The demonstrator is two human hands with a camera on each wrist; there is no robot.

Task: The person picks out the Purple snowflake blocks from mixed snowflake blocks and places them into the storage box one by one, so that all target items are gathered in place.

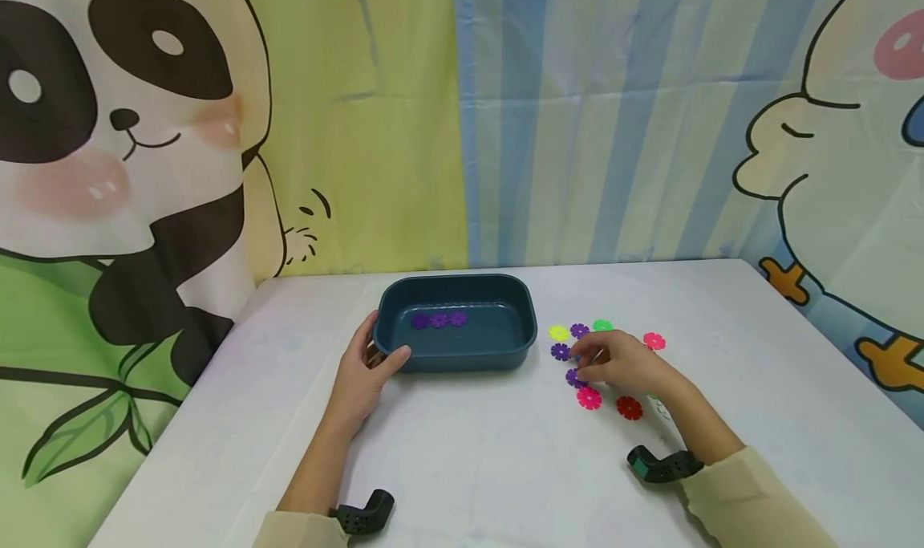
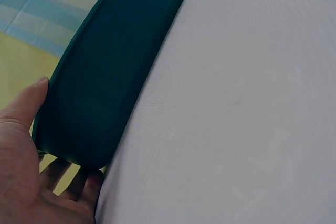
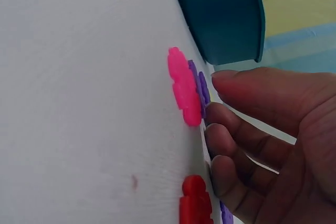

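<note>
My left hand (image 1: 363, 379) grips the left end of a dark teal plastic tub (image 1: 462, 362), thumb on the front rim and fingers around the side. Inside the tub lies a short row of purple snowflake discs (image 1: 439, 321). Over the loose discs to the right of the tub is my right hand (image 1: 624, 362). Its thumb and fingertips are bent down beside a purple snowflake disc (image 1: 573, 378), with a gap between thumb and forefinger in the right wrist view. A pink disc (image 3: 184, 87) lies just in front of the fingertips there.
Around the right hand lie a yellow disc (image 1: 559, 334), a green disc (image 1: 602, 325), a red disc (image 1: 629, 407), a pinkish-red disc (image 1: 654, 340) and more purple ones. Everything stands on a white-covered table (image 1: 462, 460). A printed curtain (image 1: 577, 115) hangs behind its far edge.
</note>
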